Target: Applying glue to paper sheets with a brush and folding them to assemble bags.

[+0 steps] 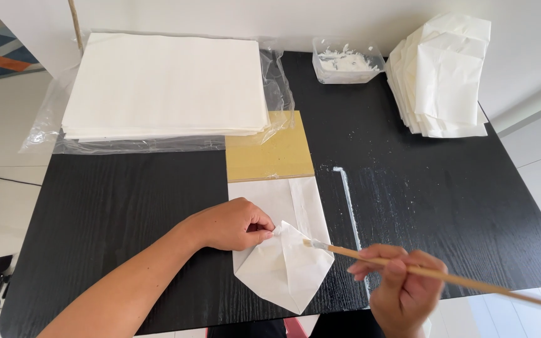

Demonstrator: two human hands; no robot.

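left hand (233,224) fingertips pinch the top of a folded white paper bag (285,266) lying on the black table (126,200). right hand (402,285) fingers close around a brush (377,256), its tip touching the paper. it looks thin, light, easily creased; best held at the folded edge.

A black wood-grain table (126,206) carries everything. Far left lies a stack of white paper sheets (167,84) on clear plastic wrap (277,81). A yellow-brown board (270,150) sits in the middle, with a folded white paper bag (283,250) near it. Far right: a clear plastic tub of white paste (347,61) and a pile of folded white bags (443,75). White paste smears (347,200) streak the tabletop.
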